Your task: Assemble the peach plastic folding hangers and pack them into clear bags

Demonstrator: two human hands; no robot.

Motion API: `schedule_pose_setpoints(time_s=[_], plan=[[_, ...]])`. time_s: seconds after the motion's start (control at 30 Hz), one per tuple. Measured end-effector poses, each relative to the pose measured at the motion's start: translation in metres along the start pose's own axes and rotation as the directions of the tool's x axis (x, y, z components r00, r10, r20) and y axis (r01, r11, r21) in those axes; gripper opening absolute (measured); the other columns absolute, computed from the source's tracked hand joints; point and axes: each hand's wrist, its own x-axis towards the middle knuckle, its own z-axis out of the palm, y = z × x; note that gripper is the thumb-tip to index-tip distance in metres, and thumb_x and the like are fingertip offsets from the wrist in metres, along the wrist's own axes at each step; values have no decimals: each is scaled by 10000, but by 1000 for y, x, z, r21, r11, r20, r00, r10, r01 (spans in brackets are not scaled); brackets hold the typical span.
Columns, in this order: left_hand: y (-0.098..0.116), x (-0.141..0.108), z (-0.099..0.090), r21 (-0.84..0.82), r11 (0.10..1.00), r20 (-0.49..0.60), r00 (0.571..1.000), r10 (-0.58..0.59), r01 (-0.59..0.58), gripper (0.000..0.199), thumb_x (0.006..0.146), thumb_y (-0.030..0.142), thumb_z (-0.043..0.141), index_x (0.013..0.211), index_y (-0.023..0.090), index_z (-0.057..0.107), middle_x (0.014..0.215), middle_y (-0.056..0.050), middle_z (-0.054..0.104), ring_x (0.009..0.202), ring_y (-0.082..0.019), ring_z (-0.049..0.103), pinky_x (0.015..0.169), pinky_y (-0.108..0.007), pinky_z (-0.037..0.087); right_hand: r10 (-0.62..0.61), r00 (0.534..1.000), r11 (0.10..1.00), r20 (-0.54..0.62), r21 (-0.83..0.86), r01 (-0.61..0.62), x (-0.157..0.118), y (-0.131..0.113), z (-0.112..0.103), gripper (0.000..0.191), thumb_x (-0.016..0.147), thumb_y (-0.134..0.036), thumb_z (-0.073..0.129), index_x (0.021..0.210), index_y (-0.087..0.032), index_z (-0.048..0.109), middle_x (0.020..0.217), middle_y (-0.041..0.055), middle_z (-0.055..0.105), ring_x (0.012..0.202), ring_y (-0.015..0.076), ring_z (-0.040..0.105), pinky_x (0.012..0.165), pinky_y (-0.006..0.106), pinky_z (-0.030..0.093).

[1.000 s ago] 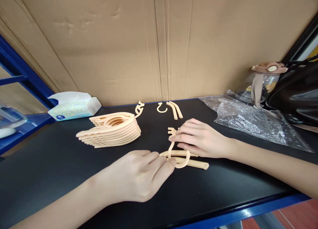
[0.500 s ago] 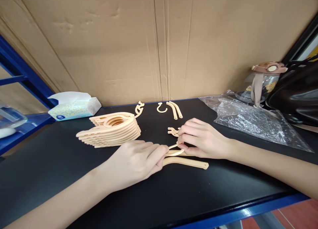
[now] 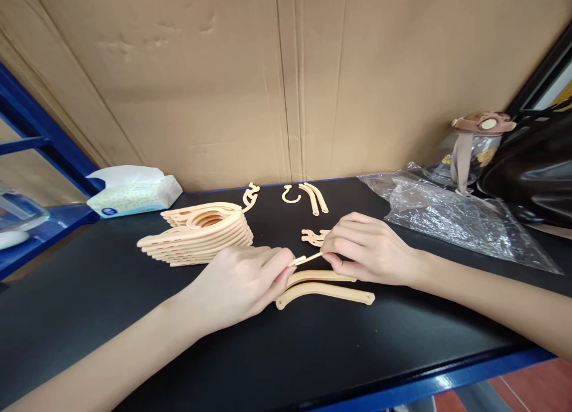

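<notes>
My left hand (image 3: pixel 248 281) and my right hand (image 3: pixel 370 251) pinch a small cream plastic piece (image 3: pixel 308 259) between them, its ends hidden by the fingers. Below it lie two curved cream arms (image 3: pixel 328 290), one behind the other, on the black table. Just left of my right fingertips are small cream connector pieces (image 3: pixel 313 238), partly hidden. To the left of my left hand is a stack of cream folded hangers (image 3: pixel 201 236).
At the back lie a cream hook (image 3: pixel 291 194), two curved arms (image 3: pixel 315 198) and a connector piece (image 3: pixel 251 196). A tissue pack (image 3: pixel 134 191) sits back left. Clear plastic wrap (image 3: pixel 456 215) and a bottle (image 3: pixel 478 143) are at the right, before a cardboard wall (image 3: pixel 201 72).
The held piece has turned, so its curved part no longer shows. My left hand has shifted slightly left and up, uncovering the left end of the front curved arm.
</notes>
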Motion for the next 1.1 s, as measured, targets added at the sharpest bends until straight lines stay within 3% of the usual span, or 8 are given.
schedule_pose_setpoints(time_s=[0.27,0.47,0.63,0.73,0.83,0.9,0.97,1.1], plan=[[-2,-2,2,-13,999,-3,999,-37,37,204,916,106,386,910,132,588,642,19,588,505,-113,526,460,-245,323,7,999,1000,-45,-17,-8,1,1,-3,140,894,-139,492,832,-162,615,742,24,642,647,123,552,590,265,437],[-2,-2,4,7,995,16,995,-98,98,222,897,105,372,866,136,589,621,14,556,493,-123,504,443,-247,325,-75,996,997,-39,31,77,0,1,-5,158,921,-220,540,1038,-128,593,817,27,687,707,128,592,606,276,445],[-3,-6,8,-51,992,39,993,-115,116,225,901,117,343,872,152,562,647,16,569,533,-124,551,470,-232,375,-89,996,996,-29,8,89,1,0,-5,114,930,-180,516,999,-144,599,793,22,699,668,124,599,579,277,435],[-2,-7,9,-69,990,37,992,-121,123,212,906,124,338,886,156,547,675,10,587,556,-122,569,486,-226,390,-44,998,996,-34,79,46,1,0,-4,123,929,-194,521,1007,-149,606,813,33,700,696,127,610,602,269,447],[-2,-6,8,-108,987,22,993,-115,117,202,907,113,336,903,154,534,719,4,609,580,-111,580,503,-214,397,101,995,955,-21,281,-91,1,-2,-4,160,925,-256,535,1015,-158,623,788,32,687,685,120,601,632,258,466],[-2,-6,8,-120,986,5,993,-116,116,197,904,106,341,910,152,533,711,11,606,560,-100,567,490,-206,381,248,967,846,56,473,-245,3,-4,-6,177,916,-283,548,1007,-168,646,773,23,683,666,113,595,636,250,473],[-2,-6,8,-110,988,-13,993,-113,111,199,896,95,347,915,150,537,662,27,582,515,-93,536,464,-204,356,353,910,639,217,654,-404,5,-5,-9,188,904,-294,563,1018,-180,660,811,17,698,708,113,619,679,251,486],[-3,-6,8,-78,994,-39,996,-79,76,207,884,79,353,925,142,546,597,52,552,460,-90,494,445,-210,338,306,813,208,495,799,-564,10,-3,-14,253,919,-342,535,1078,-185,654,921,30,710,855,138,646,794,281,483]])
